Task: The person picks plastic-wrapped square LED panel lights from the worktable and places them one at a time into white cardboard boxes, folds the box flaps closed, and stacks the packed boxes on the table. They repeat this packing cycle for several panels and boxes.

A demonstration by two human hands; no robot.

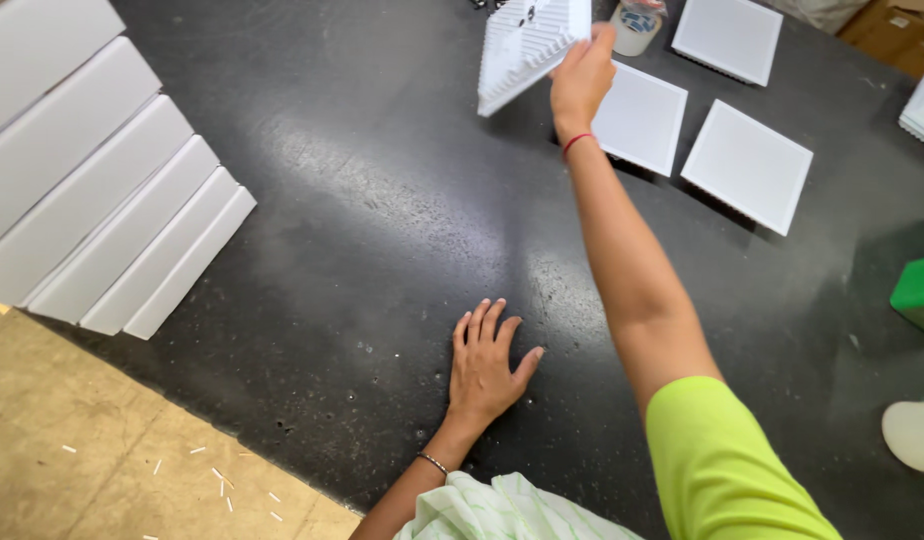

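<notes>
Over a dark table (382,200), the right hand (582,75) pinches a tilted white ribbed panel (527,45) by its edge, held in the air beside three flat white squares (747,165), while the left hand (485,365) rests open, palm down, holding nothing, near the table's front edge.

white ribbed panel (527,45), black table (382,220)
</notes>
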